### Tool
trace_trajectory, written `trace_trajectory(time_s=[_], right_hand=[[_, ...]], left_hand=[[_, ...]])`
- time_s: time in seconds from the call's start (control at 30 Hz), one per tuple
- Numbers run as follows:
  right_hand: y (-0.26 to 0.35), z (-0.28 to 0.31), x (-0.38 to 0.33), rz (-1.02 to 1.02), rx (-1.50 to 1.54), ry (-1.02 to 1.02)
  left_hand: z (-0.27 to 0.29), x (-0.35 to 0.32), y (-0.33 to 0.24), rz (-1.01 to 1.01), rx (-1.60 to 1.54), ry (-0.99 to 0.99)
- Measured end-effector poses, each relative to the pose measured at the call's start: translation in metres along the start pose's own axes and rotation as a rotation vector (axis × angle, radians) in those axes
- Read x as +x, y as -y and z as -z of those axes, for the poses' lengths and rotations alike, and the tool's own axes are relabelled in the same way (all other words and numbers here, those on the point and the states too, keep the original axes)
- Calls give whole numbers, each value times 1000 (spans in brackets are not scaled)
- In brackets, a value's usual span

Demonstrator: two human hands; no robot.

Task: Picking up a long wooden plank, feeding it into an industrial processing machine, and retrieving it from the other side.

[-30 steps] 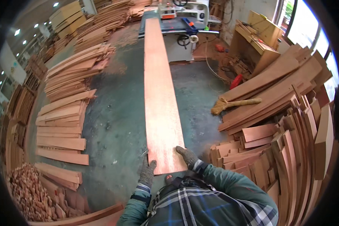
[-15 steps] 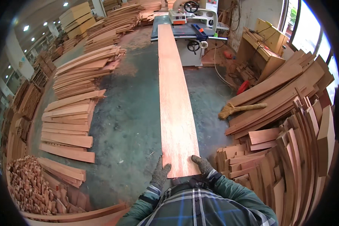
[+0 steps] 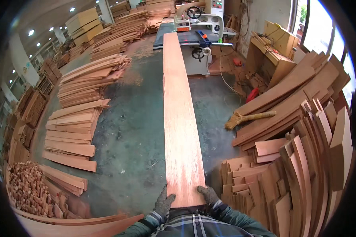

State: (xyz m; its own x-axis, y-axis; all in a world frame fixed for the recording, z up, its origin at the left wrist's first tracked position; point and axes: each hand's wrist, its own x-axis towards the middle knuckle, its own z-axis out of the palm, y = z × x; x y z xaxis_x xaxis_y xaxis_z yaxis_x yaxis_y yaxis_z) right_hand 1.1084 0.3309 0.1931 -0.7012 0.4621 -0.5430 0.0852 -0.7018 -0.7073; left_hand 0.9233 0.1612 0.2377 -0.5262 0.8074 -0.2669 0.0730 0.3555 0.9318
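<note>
A long, pale reddish wooden board (image 3: 180, 118) stretches straight ahead of me, its near end close to my body. My left hand (image 3: 163, 200), in a dark grey work glove, grips the left edge near that end, thumb on top. On the opposite edge, my right hand (image 3: 209, 195) has the same kind of grip, its thumb also on the upper face. Fingers of both hands are hidden under the board. The far end overlaps the table of a woodworking saw machine (image 3: 197, 59), which has black handwheels and a blue fence piece.
Stacks of boards (image 3: 73, 130) line the floor on the left, with a heap of small wood offcuts (image 3: 29, 189) nearer me. Leaning planks (image 3: 308, 158) crowd the right side. A straw hand broom (image 3: 249, 117) rests there, near a wooden cabinet (image 3: 275, 59).
The board's near end and both hands now appear lower in the picture and slightly left. The machine also appears lower and further left. Both hands keep their hold.
</note>
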Motion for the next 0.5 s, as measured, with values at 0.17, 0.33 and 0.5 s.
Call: trace_trajectory(time_s=[0.17, 0.33, 0.5], right_hand=[[-1, 25, 22, 881, -982, -65], [-49, 50, -10, 475, -921, -37], [-74, 63, -47, -9, -313, -163]], left_hand=[[-13, 9, -23, 8, -331, -11], [-37, -13, 27, -22, 202, 11], [-63, -48, 74, 28, 140, 42]])
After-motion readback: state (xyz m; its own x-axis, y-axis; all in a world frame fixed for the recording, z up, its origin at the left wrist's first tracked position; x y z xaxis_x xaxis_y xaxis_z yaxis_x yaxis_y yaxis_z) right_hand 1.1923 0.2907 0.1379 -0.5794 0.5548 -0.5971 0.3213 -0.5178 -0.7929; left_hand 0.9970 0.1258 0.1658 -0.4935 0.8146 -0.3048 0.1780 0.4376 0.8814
